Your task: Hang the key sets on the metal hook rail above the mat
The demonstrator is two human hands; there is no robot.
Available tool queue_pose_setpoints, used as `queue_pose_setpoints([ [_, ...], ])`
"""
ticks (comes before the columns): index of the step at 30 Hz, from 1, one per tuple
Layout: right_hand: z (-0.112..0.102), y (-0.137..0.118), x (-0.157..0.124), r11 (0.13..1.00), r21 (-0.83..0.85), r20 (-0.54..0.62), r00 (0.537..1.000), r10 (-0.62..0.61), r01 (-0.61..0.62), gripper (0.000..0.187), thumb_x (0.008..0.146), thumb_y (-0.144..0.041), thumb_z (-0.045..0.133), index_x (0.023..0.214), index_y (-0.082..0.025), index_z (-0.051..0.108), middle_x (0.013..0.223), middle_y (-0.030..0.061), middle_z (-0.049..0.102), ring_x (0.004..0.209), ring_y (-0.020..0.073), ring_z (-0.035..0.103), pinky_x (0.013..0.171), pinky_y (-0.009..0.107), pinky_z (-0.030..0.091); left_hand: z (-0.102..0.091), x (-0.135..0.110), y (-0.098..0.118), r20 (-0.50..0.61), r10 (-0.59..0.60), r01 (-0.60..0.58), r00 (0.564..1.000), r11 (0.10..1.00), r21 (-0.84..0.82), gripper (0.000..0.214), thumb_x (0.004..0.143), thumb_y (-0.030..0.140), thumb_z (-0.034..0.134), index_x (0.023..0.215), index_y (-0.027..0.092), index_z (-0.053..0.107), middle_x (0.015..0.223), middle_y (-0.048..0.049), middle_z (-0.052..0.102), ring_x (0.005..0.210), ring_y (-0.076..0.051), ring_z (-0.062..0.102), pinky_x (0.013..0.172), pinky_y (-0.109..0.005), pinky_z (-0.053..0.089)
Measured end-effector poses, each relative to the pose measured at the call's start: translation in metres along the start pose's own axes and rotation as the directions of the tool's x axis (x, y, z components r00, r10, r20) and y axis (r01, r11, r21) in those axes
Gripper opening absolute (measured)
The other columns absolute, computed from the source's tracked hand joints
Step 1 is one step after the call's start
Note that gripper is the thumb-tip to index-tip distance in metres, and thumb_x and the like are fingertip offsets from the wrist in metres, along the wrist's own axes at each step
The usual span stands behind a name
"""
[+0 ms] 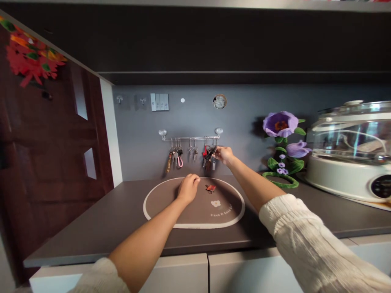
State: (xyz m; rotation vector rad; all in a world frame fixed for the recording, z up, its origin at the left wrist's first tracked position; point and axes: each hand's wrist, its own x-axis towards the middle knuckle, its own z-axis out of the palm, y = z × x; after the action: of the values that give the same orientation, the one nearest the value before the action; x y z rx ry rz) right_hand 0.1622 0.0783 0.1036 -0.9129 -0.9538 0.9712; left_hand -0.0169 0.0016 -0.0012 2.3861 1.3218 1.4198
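Note:
My right hand (224, 156) reaches to the right end of a clear hook rail (192, 138) on the wall. Its fingers are pinched at a dark bunch of keys (209, 154) hanging there, with a red piece and a small pale tag on it. My left hand (188, 188) is over a brown oval mat (165, 207), its fingers curled in; whatever may be inside them is hidden. Just right of that hand, a small red item with a metal ring (210, 188) lies on the mat. More keys (175, 154), one with a pink loop, hang at the rail's left.
Purple artificial flowers (280, 124) stand on the dark counter (100, 219) at right, beside a white appliance with a clear cover (339, 175). A dark shelf (214, 44) overhangs the work area. Red flowers (33, 57) hang at upper left by a brown door (55, 162).

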Motion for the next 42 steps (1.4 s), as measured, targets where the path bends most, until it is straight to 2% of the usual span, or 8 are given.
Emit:
queue_pose_setpoints([
  [7,-0.007,0.008,-0.002,0.998,-0.06,0.007,1.0,-0.03,0.03,0.015,0.072,-0.008,0.052,0.06,-0.016,0.048,0.042,-0.0053,0.042,0.038,0.0033,0.037,0.053,0.023,0.05,0.0,-0.001,0.0,0.002,-0.008,0.008,1.0,1.0,-0.02,0.02,0.082,0.023,0.041,0.073,0.017,0.057,0.076,-0.0032,0.056,0.072,-0.014,0.05,0.069,-0.026,0.038],
  [13,-0.01,0.013,-0.006,0.991,-0.094,0.052,0.994,-0.093,0.098,0.018,0.066,-0.009,0.054,0.052,-0.016,0.045,0.043,-0.0046,0.042,0.04,0.0038,0.039,0.048,0.019,0.043,-0.001,0.0,-0.001,0.006,0.002,-0.002,1.0,1.0,-0.031,0.019,0.082,0.023,0.041,0.074,0.017,0.058,0.076,-0.0032,0.057,0.073,-0.014,0.05,0.07,-0.026,0.038],
  [18,-0.017,0.019,-0.016,0.982,-0.153,-0.005,0.994,-0.111,0.108,0.011,0.063,-0.015,0.058,0.057,-0.017,0.049,0.047,-0.0034,0.047,0.044,0.0054,0.041,0.044,0.017,0.038,0.0,0.001,-0.002,0.016,0.023,-0.022,1.0,0.999,-0.043,0.019,0.082,0.023,0.042,0.074,0.017,0.059,0.075,-0.003,0.057,0.073,-0.014,0.05,0.07,-0.026,0.039],
  [23,-0.024,0.024,-0.042,0.969,-0.222,-0.035,0.992,-0.119,0.108,0.009,0.064,-0.017,0.059,0.061,-0.017,0.051,0.049,-0.0044,0.046,0.045,0.0052,0.039,0.046,0.018,0.035,0.0,0.0,-0.003,0.034,0.031,-0.029,0.999,0.998,-0.055,0.018,0.081,0.022,0.042,0.076,0.017,0.059,0.077,-0.0032,0.057,0.075,-0.014,0.051,0.072,-0.027,0.039],
  [27,-0.03,0.027,-0.07,0.949,-0.284,0.073,0.99,-0.122,0.138,0.004,0.066,-0.017,0.06,0.065,-0.016,0.056,0.058,-0.0015,0.053,0.052,0.0064,0.045,0.052,0.019,0.037,-0.002,0.0,-0.002,0.06,0.045,-0.042,0.997,0.998,-0.049,0.017,0.081,0.022,0.043,0.077,0.017,0.06,0.079,-0.004,0.058,0.076,-0.015,0.051,0.074,-0.027,0.04],
  [32,-0.042,0.039,-0.099,0.913,-0.368,0.234,0.968,-0.091,0.175,0.009,0.064,-0.021,0.064,0.07,-0.015,0.06,0.063,-0.0002,0.059,0.056,0.0083,0.049,0.058,0.022,0.04,-0.005,-0.002,0.003,0.099,0.065,-0.06,0.993,0.997,-0.054,0.016,0.079,0.018,0.045,0.079,0.018,0.061,0.081,-0.0043,0.06,0.082,-0.016,0.051,0.077,-0.028,0.039],
  [37,-0.051,0.049,-0.109,0.801,-0.526,0.433,0.901,-0.038,0.287,0.011,0.061,-0.02,0.067,0.07,-0.017,0.063,0.06,-0.001,0.061,0.055,0.0097,0.05,0.059,0.023,0.039,-0.008,-0.004,0.006,0.152,0.073,-0.067,0.986,0.997,-0.047,0.014,0.078,0.017,0.047,0.077,0.017,0.061,0.08,-0.0042,0.06,0.079,-0.016,0.051,0.075,-0.028,0.04],
  [42,-0.051,0.051,-0.108,0.681,-0.599,0.553,0.833,-0.029,0.422,0.008,0.061,-0.017,0.066,0.069,-0.018,0.066,0.067,-0.0001,0.064,0.061,0.0119,0.054,0.064,0.025,0.04,-0.007,-0.004,0.005,0.207,0.093,-0.084,0.974,0.995,-0.05,0.014,0.077,0.018,0.048,0.078,0.017,0.062,0.08,-0.004,0.059,0.077,-0.015,0.051,0.073,-0.027,0.04],
])
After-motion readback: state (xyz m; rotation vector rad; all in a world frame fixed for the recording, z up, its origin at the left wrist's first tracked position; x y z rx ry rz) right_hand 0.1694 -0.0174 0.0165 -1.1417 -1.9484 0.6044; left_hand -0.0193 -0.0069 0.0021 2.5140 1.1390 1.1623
